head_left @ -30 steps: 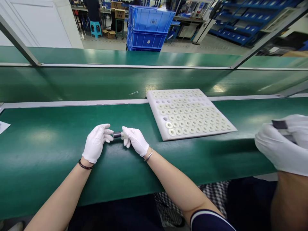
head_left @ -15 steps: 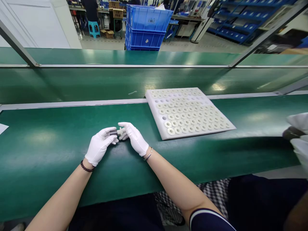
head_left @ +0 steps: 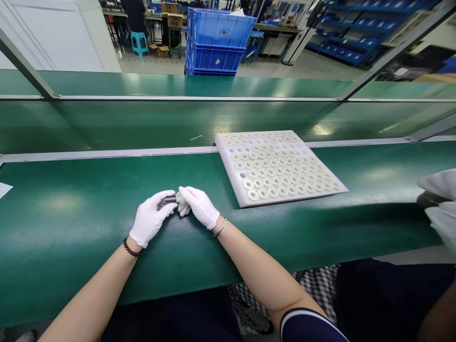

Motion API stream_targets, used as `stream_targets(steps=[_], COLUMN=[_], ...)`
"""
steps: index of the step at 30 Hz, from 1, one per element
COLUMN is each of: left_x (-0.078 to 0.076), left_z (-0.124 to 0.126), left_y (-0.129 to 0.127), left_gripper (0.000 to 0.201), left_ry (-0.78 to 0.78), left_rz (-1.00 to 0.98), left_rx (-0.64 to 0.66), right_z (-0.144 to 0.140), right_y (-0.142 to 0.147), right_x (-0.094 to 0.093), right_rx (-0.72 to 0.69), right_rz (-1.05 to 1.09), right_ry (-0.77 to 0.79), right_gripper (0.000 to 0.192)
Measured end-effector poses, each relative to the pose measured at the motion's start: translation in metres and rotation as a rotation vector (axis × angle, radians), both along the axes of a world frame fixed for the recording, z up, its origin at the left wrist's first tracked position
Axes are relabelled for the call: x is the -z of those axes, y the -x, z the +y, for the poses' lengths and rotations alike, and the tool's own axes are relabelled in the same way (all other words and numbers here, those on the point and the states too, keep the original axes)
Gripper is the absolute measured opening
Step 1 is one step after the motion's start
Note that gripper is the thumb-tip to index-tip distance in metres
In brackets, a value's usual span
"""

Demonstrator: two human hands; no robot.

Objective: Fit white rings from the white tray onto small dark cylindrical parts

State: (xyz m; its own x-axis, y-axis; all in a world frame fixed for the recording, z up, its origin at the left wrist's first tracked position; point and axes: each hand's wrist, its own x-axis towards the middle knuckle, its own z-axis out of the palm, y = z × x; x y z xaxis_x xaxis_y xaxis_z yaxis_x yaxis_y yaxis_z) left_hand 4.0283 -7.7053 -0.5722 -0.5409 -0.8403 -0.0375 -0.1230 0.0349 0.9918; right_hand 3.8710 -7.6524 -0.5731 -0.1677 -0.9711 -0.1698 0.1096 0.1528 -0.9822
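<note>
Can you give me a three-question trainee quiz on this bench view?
1. True or false: the white tray of rings lies to the right of both hands.
2. What do the left hand and right hand hold between them?
3. The crates beyond the belt are: A red, B blue, C yellow.

Key: 1 true. 2 a small dark metal cylinder. 3 B.

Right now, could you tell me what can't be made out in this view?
- Metal cylinder: mostly covered by the left hand and right hand.
- White part at its end: too small to identify.
- Co-worker's gloved hand: cut off by the right edge.
</note>
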Motion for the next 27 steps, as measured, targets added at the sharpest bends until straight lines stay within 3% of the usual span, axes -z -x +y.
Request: stream_targets(steps=[6, 11, 15, 19, 23, 27], left_x=[-0.0015, -0.0028, -0.0068, -0.0076, -0.0051, -0.0049], left_z=[-0.0007, -0.0022, -0.0002, 0.0029, 0.0047, 0.0048], left_y=[-0.0003, 0.0003, 0.0003, -0.0014, -0.003, -0.0035], left_gripper=[0.034, 0.035, 0.03, 0.034, 0.035, 0.032], left_ry=[0.027, 0.058, 0.043, 0.066, 0.201, 0.441], left_rz=[-0.037, -0.071, -0.086, -0.096, -0.175, -0.345], left_rx=[0.015, 0.01, 0.035, 0.07, 0.059, -0.079], right_z=[-0.0002, 0.0039, 0.0044, 0.0024, 0.0005, 0.0015], right_y=[0.0002, -0.0011, -0.0028, -0.0033, -0.0027, -0.0026], right_x=[0.0032, 0.0074, 0.006, 0.0011, 0.0007, 0.005], right_rx=[0.026, -0.009, -0.042, -0.027, 0.02, 0.1], right_rz=[-0.026, 0.029, -0.002, -0.03, -0.044, 0.026], right_ry=[-0.019, 0.097, 0.037, -0.013, -0.02, 0.059], right_gripper=[0.057, 0.046, 0.042, 0.051, 0.052, 0.048])
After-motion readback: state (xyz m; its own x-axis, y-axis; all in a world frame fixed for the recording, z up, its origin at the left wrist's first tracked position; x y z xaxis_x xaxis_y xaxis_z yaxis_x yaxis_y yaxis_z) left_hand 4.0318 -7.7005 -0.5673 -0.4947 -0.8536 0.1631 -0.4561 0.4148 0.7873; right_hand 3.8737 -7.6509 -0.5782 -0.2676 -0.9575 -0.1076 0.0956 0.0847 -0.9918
